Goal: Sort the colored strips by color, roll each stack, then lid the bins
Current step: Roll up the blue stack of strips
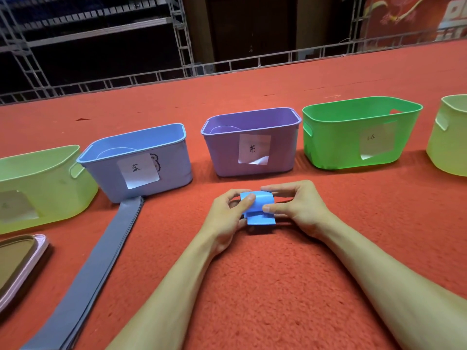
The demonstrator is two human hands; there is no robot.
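A roll of bright blue strips sits low over the red carpet in front of me, its loose end hanging toward me. My left hand grips its left side, thumb on top. My right hand pinches its right side. Behind them stands a row of labelled bins: a blue bin, a purple bin and a green bin. A flat stack of grey strips runs from the blue bin's foot toward the lower left.
A pale yellow-green bin stands at the far left and another at the far right edge. A lid with a pink rim lies at the lower left. Red carpet stretches to a metal railing behind.
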